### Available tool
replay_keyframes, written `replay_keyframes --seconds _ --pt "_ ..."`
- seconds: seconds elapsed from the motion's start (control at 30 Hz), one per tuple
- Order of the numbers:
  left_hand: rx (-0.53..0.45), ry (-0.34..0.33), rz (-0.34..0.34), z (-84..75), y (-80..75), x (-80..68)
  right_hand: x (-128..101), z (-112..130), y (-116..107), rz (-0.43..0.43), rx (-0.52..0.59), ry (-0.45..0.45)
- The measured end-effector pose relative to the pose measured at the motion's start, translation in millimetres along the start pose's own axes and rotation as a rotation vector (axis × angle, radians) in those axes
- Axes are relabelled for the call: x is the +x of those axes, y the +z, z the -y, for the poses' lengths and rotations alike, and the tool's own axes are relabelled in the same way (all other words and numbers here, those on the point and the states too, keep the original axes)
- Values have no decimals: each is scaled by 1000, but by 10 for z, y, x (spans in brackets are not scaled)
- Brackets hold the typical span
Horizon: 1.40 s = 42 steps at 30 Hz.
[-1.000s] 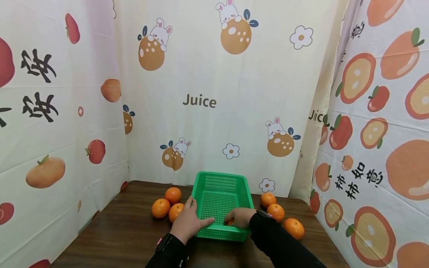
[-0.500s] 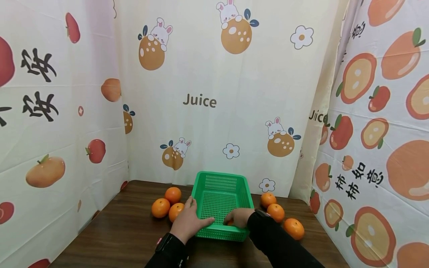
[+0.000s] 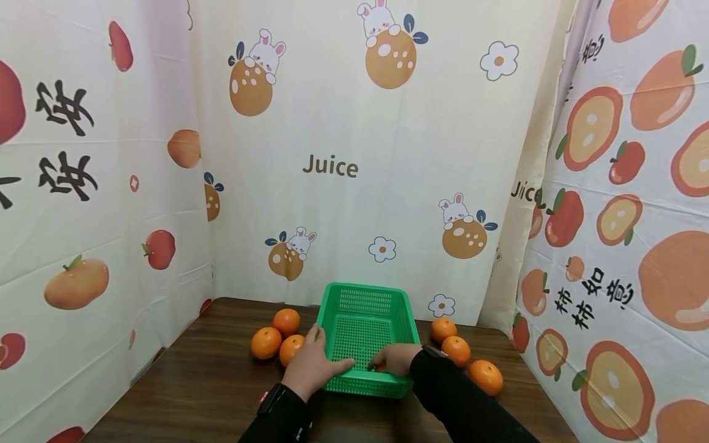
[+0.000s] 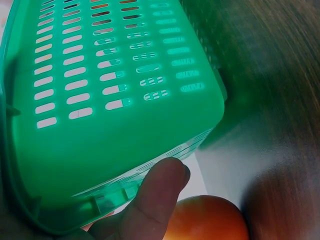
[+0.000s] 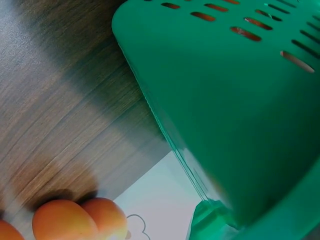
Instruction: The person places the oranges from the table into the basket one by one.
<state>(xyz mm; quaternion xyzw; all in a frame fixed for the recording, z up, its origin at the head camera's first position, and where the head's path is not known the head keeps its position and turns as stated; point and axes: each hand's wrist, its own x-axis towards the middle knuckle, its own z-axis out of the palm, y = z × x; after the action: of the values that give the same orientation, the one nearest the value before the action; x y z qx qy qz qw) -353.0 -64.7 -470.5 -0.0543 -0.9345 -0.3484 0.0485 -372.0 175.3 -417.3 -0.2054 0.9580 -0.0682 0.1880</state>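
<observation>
A green plastic basket (image 3: 365,386) with slotted walls stands on the table. At its near left corner, my left hand (image 3: 312,367) rests against it, thumb stretched out along the front rim. The left wrist view has one straight finger (image 4: 162,195) outside the basket wall, close to an orange (image 4: 207,220) on the table. Inside the basket, near the front right, the curled fingers of my right hand (image 3: 397,359) hold an orange (image 3: 380,367), mostly hidden by the hand. In the right wrist view the basket wall (image 5: 200,90) hides this hand.
Left of the basket, three oranges (image 3: 266,343) sit grouped together on the dark wooden table (image 3: 205,381). Three more, including the nearest orange (image 3: 485,378), line the right side. Printed cloth (image 3: 343,203) encloses the table at back and sides.
</observation>
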Motion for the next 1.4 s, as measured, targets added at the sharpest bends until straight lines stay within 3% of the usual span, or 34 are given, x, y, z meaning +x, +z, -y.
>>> replay_keyframes --seconds 0.27,0.57,0.7,1.4 --pt "-1 -10 10 -3 -4 16 27 -40 12 -7 -5 -21" --pt "14 -2 8 0 -9 24 -8 -110 11 -165 -73 -256" --pt "11 -4 9 -4 -6 28 -48 -118 18 -212 -64 -253" --pt "1 -13 17 -20 -11 6 -243 -169 -34 -272 39 -224"
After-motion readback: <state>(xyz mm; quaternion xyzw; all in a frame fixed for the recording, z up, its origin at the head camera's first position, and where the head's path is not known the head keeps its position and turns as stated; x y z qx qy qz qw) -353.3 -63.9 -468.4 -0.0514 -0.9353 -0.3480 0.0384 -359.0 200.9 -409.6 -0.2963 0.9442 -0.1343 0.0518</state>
